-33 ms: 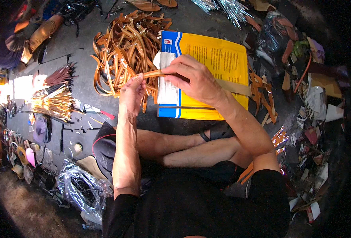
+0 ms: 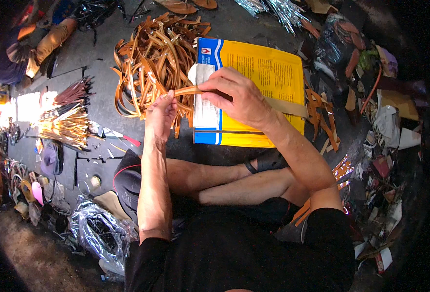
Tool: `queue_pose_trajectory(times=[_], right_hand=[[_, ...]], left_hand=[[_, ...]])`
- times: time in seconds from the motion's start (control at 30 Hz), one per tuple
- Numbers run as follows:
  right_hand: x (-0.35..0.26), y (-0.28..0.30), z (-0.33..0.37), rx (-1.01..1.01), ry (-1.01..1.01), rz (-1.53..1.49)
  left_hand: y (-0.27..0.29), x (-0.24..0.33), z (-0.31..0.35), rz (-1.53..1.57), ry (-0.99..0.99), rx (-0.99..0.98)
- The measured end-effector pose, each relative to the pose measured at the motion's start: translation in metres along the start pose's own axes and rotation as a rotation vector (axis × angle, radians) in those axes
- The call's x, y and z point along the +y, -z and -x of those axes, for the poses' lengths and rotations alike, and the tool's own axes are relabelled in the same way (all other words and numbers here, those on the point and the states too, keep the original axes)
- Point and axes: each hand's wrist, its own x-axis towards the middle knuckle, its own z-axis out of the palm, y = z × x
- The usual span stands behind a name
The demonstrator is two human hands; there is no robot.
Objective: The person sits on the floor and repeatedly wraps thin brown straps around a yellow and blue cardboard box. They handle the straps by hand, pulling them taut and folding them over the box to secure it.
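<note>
A tan leather-like strip (image 2: 188, 90) is stretched between my two hands. My left hand (image 2: 160, 117) pinches it between thumb and fingers at the near edge of a tangled pile of brown strips (image 2: 149, 58). Its other end is in the thumb-and-finger pinch of my right hand (image 2: 244, 100), over a flat yellow and blue panel (image 2: 268, 61). Beneath the strip, a whitish patch (image 2: 206, 114) covers part of the panel's blue side. A beige band (image 2: 288, 108) crosses the panel, partly hidden by my right wrist.
Bundled strips (image 2: 66, 121) lie in bright light at the left. More brown strips (image 2: 324, 117) sit right of the panel. Clear plastic (image 2: 100, 231) is crumpled at the lower left. Mixed scraps (image 2: 385, 121) line the right side, and sandals (image 2: 178, 6) lie at the top.
My left hand and forearm have shifted very slightly to the left. The strip remains held in both hands.
</note>
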Motion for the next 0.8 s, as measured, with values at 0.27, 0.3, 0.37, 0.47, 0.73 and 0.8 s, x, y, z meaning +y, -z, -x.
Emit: queue_pose_trajectory(times=[0.27, 0.3, 0.37, 0.47, 0.73, 0.8], right_hand=[[0.004, -0.001, -0.008, 0.019, 0.01, -0.001], [0.004, 0.0, -0.007, 0.027, 0.004, 0.011], [0.005, -0.003, -0.01, 0.035, 0.032, 0.0], [0.005, -0.004, -0.009, 0.02, 0.041, -0.018], [0.006, 0.0, -0.005, 0.009, 0.035, 0.005], [0.006, 0.001, -0.003, -0.001, 0.021, -0.001]], left_hand=[[-0.022, 0.002, 0.013, 0.699, 0.12, -0.116], [-0.045, 0.009, 0.031, 0.668, 0.094, -0.136], [-0.061, 0.002, 0.041, 0.224, -0.073, -0.058], [-0.062, 0.001, 0.036, -0.032, -0.143, -0.051], [-0.035, -0.001, 0.016, 0.071, -0.065, -0.025], [-0.026, -0.001, 0.011, 0.057, -0.061, -0.004]])
